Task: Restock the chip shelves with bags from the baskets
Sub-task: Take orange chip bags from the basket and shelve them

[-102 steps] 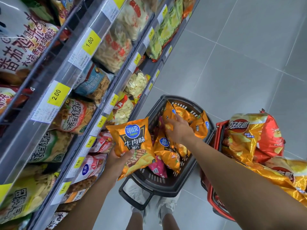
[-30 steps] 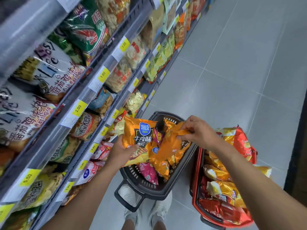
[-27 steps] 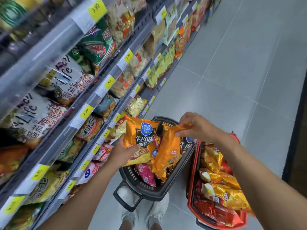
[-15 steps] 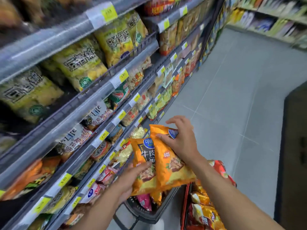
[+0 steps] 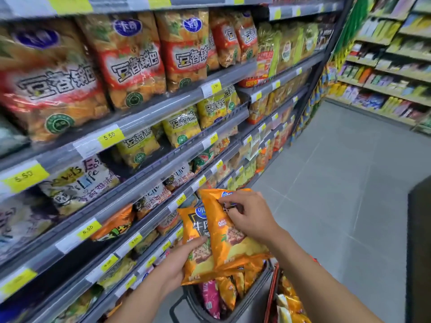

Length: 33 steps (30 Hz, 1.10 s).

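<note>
Chip bags (image 5: pixel 231 236), two orange ones, now up out of the black basket (image 5: pixel 256 297) and level with the lower shelves (image 5: pixel 77 236); left hand (image 5: pixel 177 262) grips the rear one's bottom, right hand (image 5: pixel 247 217) pinches the front one's top, so shelving looks next.

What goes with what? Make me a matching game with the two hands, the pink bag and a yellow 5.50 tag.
Things:
1. left hand
2. right hand
3. pink bag
4. yellow 5.50 tag

Places:
A. in the black basket
B. on the shelf edge
C. grips the back orange bag low down
D. pinches the front orange bag near its top

Pairs: 1-C, 2-D, 3-A, 4-B.
</note>
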### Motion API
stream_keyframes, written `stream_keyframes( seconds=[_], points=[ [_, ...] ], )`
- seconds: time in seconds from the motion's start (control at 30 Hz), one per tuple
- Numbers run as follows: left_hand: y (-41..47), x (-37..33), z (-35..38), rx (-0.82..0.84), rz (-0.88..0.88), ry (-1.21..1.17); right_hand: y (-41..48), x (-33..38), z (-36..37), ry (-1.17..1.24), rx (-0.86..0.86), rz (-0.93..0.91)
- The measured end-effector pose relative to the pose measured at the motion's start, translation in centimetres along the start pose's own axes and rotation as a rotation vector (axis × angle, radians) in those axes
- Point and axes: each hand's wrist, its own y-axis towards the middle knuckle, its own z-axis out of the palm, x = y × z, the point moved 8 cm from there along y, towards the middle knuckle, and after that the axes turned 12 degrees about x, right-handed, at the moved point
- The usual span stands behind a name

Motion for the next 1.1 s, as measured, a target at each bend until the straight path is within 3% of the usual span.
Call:
stream_keyframes(
  seconds=[0.1, 0.2, 0.3, 0.4, 0.5, 0.57, 0.7, 0.83, 1.1],
  points=[
    [-4.4, 0.6, -1.3, -0.008, 0.051, -0.021, -2.4, 4.4, 0.6, 0.01, 0.1, -0.096],
    [-9.1, 0.9, -2.0, -0.026, 0.11, -0.028, -5.5, 8.1, 0.8, 0.002, 0.054, -0.121],
    [-13.6, 1.3, -2.6, -0.061, 0.171, -0.048, -8.5, 9.5, 0.5, 0.031, 0.004, 0.066],
    [-17.5, 1.8, -2.9, -0.078, 0.219, -0.022, -11.5, 10.5, 0.7, 0.29, 0.015, 0.242],
    [-20.7, 2.1, -2.8, -0.079, 0.276, 0.008, -14.2, 11.7, 2.4, 0.583, 0.118, 0.395],
    [-22.7, 2.3, -2.4, -0.062, 0.316, 0.037, -15.7, 12.6, 3.4, 0.637, 0.207, 0.475],
    [-26.8, 2.5, -1.5, -0.071, 0.405, 0.077, -18.5, 16.4, 3.5, 0.73, 0.326, 0.459],
    [-31.3, 3.4, 0.0, -0.097, 0.492, 0.084, -21.2, 20.6, 3.5, 0.919, 0.464, 0.32],
    [-41.0, 7.3, 2.7, -0.169, 0.624, 0.034, -25.9, 25.5, 3.8, 0.944, 0.547, 0.232]
  ],
)
